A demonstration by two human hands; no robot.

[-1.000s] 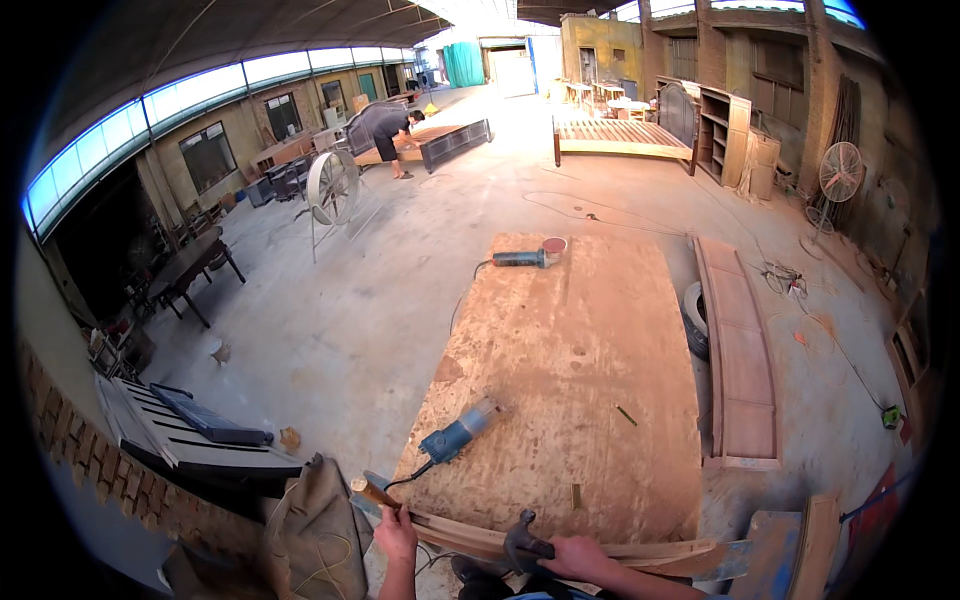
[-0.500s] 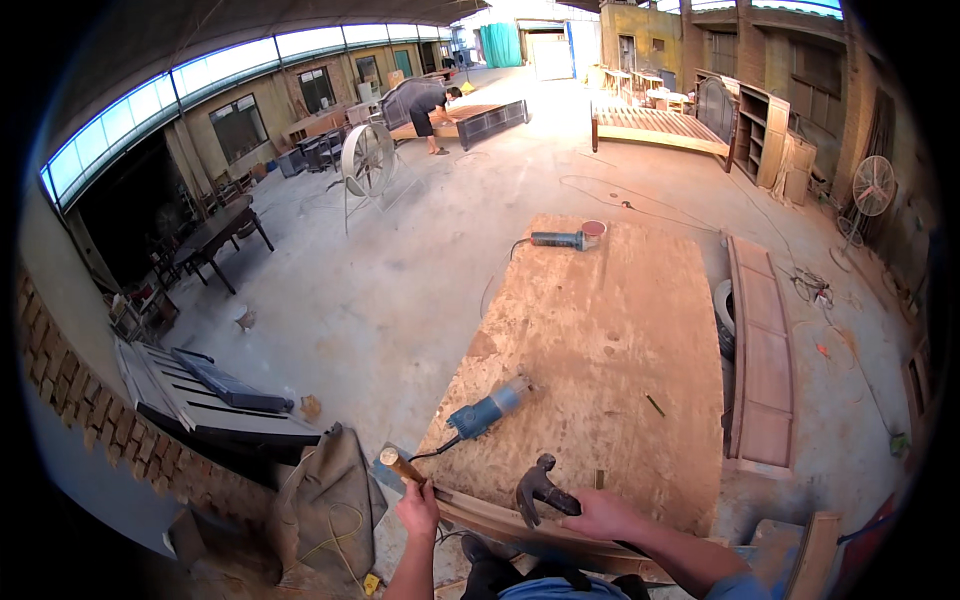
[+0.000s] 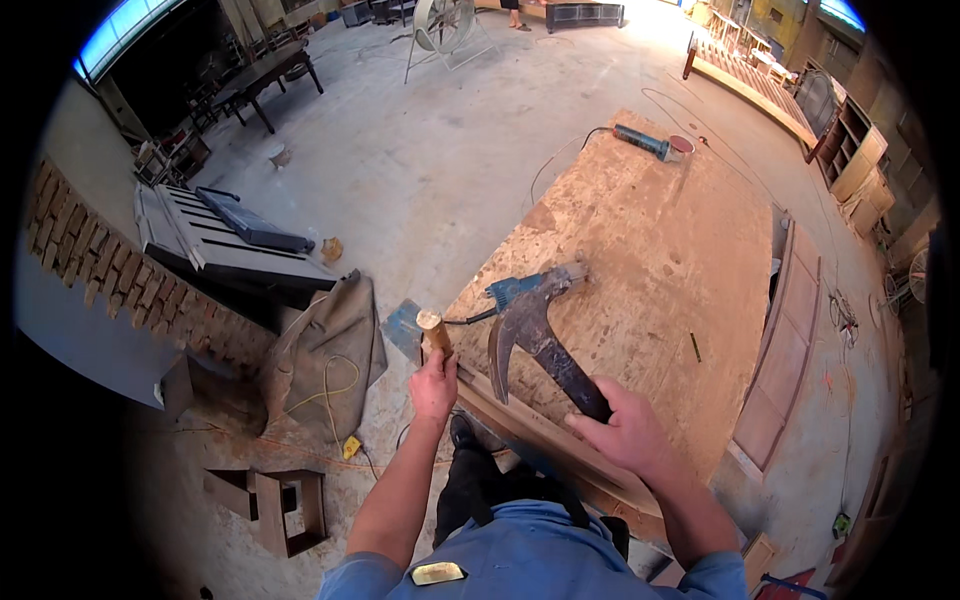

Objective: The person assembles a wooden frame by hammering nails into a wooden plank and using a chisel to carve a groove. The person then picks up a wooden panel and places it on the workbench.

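My right hand (image 3: 622, 428) grips a dark claw hammer (image 3: 555, 358) by its handle, with the head raised above the bench. My left hand (image 3: 433, 390) is closed round a short, round wooden handle (image 3: 436, 330) held upright at the bench's near left corner; its lower end is hidden by my fingers. Along the near edge, between my hands and body, runs a long wooden rail (image 3: 540, 432). Behind the hammer head, partly covered, a blue corded power tool (image 3: 512, 290) lies on the plywood bench top (image 3: 640, 250).
A disc sander (image 3: 648, 143) lies at the bench's far end. Right of the bench leans a wooden panel (image 3: 780, 350). A brown cloth (image 3: 335, 350), a yellow cord and a small wooden frame (image 3: 290, 510) are at left. A large fan (image 3: 443, 25) stands farther off.
My view has tipped downward. The hammer has risen from low over the bench edge toward me and looks larger. My left hand keeps hold of the wooden handle.
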